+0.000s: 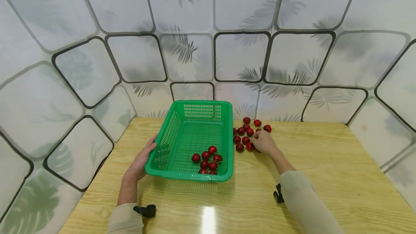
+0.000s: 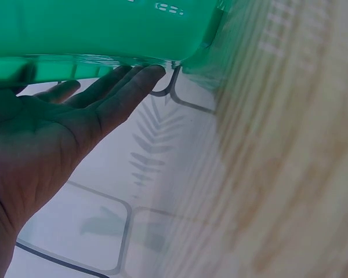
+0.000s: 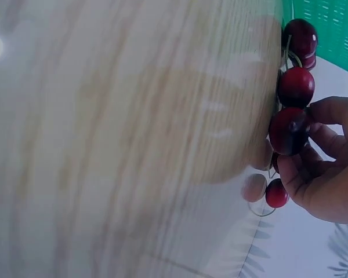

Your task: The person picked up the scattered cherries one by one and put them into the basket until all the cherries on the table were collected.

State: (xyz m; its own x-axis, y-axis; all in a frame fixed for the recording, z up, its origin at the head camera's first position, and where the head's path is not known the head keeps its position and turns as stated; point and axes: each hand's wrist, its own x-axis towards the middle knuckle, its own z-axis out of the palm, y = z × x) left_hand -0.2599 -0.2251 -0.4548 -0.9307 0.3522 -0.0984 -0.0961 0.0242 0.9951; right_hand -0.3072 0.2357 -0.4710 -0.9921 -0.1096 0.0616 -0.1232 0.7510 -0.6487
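Covered cherries (image 1: pixel 241 130), cropped green plastic basket (image 1: pixel 188 176)
In the head view, the right grip (image 1: pixel 264 142) covers some cherries, leaving their count unclear, and the basket hides part of the left grip (image 1: pixel 139 161); both sleeves (image 1: pixel 308 198) run off the bottom edge. The left wrist view crops the basket and blurs the wooden worktop (image 2: pixel 290 185); the right wrist view cuts off the right grip.

Glossy wood-grain table (image 1: pixel 338 169); leaf-patterned wall (image 1: pixel 240 57) behind.
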